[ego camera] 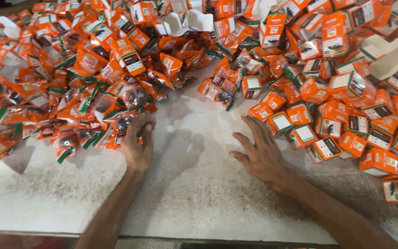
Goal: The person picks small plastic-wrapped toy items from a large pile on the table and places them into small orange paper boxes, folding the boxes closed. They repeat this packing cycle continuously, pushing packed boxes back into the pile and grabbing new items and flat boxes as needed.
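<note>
left hand (137, 146) curls its fingers on an orange packet (121, 123), right hand (261, 154) lies flat, fingers spread, holding nothing, beside small orange boxes (300, 133) on the worktop (194, 184)

One head cam, worn by the person, looking steeply down and fwd over a white table (194, 198). Close range: both forearms enter from the bottom edge, near table edge visible, far side cut off at top. No 2nd view.

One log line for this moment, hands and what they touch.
left hand: fingers curled at sachet pile edge | right hand: open, flat on table, fingertips by small boxes | nothing lifted
</note>
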Available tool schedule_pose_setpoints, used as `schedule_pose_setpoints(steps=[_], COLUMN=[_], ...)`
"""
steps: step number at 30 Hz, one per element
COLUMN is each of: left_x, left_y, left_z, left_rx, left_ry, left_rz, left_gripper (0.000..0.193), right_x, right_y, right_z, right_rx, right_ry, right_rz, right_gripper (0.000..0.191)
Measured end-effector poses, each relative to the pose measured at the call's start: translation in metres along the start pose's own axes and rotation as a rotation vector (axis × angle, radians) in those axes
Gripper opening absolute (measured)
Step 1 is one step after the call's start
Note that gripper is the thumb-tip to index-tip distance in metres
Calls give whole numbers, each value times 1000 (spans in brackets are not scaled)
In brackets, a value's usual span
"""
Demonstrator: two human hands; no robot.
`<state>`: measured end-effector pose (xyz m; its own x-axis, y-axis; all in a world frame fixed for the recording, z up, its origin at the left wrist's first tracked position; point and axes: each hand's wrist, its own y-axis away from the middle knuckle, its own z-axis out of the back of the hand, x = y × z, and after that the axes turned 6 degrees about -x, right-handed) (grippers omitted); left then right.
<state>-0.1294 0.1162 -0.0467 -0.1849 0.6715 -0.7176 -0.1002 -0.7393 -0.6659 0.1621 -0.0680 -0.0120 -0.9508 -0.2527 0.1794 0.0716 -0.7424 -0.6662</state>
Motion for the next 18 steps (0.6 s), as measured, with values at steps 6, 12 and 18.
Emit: schedule_pose_setpoints(steps=[6, 12, 18], left_x=[1, -1, 0], left_y=[-3, 0, 0], left_z=[-2, -1, -1], left_rx=[7, -2, 35], left_ry=[125, -24, 125], left_rz=[12, 173, 111], left_gripper=[30, 33, 26], right_x=[-1, -2, -3], right_y=[-1, 0, 0], right_z=[0, 1, 1], right_rx=[-4, 4, 19], right_ry=[-14, -24, -4], right_rz=[1, -1, 4], right_gripper=[51, 51, 51])
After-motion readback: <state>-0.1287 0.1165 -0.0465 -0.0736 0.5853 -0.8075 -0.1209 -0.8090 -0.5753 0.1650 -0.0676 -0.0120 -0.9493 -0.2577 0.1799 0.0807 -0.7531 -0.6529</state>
